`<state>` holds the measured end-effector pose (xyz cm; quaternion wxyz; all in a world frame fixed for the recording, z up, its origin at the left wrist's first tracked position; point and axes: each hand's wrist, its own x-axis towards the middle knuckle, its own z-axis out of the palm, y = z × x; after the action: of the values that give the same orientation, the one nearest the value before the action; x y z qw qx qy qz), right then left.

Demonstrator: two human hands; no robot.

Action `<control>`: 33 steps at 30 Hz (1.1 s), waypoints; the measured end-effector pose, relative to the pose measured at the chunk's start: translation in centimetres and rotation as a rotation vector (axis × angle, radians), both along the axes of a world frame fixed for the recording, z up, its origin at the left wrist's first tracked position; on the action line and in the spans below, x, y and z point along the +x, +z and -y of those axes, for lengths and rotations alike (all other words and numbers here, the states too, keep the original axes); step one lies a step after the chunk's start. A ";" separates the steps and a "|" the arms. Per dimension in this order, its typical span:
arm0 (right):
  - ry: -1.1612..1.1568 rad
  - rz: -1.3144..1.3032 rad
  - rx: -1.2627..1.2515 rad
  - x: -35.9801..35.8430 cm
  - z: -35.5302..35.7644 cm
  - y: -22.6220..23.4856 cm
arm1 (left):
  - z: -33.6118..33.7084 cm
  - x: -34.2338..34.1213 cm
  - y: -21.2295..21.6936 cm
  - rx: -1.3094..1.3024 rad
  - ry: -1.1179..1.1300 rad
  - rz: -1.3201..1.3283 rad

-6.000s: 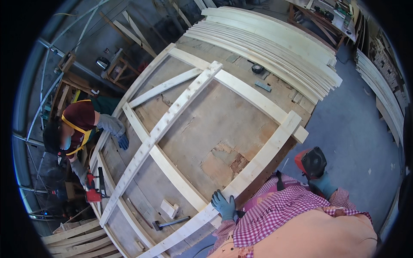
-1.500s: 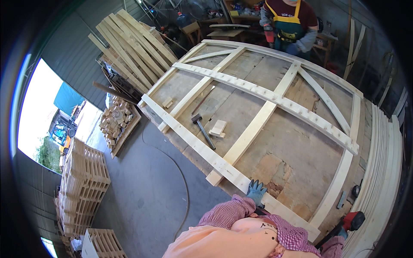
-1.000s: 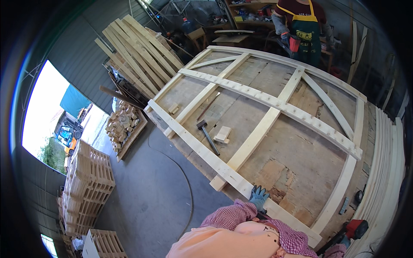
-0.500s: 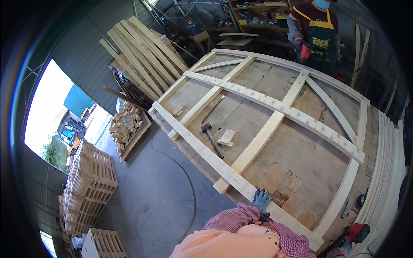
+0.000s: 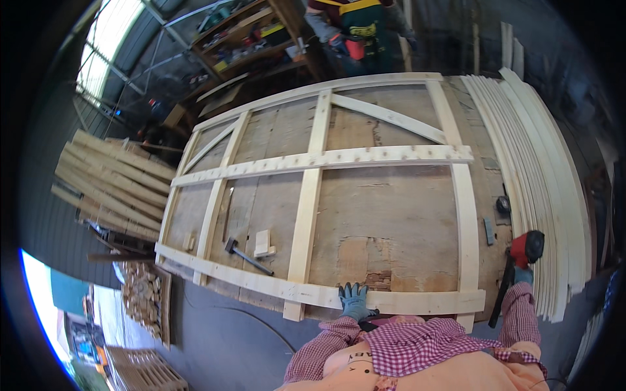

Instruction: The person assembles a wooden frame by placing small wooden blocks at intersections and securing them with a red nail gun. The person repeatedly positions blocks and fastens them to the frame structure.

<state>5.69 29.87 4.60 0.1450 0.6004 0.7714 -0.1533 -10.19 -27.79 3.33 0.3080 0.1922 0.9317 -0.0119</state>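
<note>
A large frame of pale wooden boards lies flat on the worktable (image 5: pixel 385 202), with its near rail (image 5: pixel 417 302) toward me. My left hand (image 5: pixel 354 303), in a blue-grey glove, rests on that rail with its fingers spread. Off the frame's right end, my gloved right hand (image 5: pixel 523 275) is closed round a red and black nail gun (image 5: pixel 529 247); most of its fingers are hidden. The gun's long black magazine (image 5: pixel 501 290) slants down beside the table's edge. Within the frame lie a hammer (image 5: pixel 248 256) and some small wood blocks (image 5: pixel 263 244).
Long thin boards (image 5: pixel 535 176) are stacked along the right. A black tape measure (image 5: pixel 503 204) sits near them. At the far side stands a person in a green apron (image 5: pixel 365 39), holding a red tool. More planks (image 5: pixel 111 179) lean at the left, above a pile of wood offcuts (image 5: pixel 145 293).
My view has swung to the right, so the frame now lies more squarely before me. The nail gun has risen into fuller view in my right hand. My left hand stays on the near rail.
</note>
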 end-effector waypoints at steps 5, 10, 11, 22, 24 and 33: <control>-0.101 -0.074 0.012 2.0 -0.5 0.1 | -1.2 -0.2 0.2 -0.024 -0.038 -0.005; -0.135 -0.049 -0.054 1.1 0.3 1.5 | -0.4 0.1 -0.2 0.009 -0.024 -0.035; -0.143 -0.011 -0.045 0.8 0.4 1.9 | -0.2 0.3 -0.2 0.001 -0.027 -0.026; -0.095 -0.065 0.017 3.0 -2.2 -1.0 | 0.5 -21.1 11.8 0.989 0.618 -0.035; -0.099 -0.070 0.021 3.1 -2.9 -0.9 | 0.0 -27.0 18.3 1.217 0.698 -0.150; -0.106 -0.074 0.004 2.4 -1.8 -0.3 | -2.9 -31.9 29.4 1.179 0.536 -0.463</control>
<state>8.11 31.71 4.32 0.1066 0.6346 0.7437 -0.1812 -42.05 -24.84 32.69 -0.0625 0.0832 0.8399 0.5327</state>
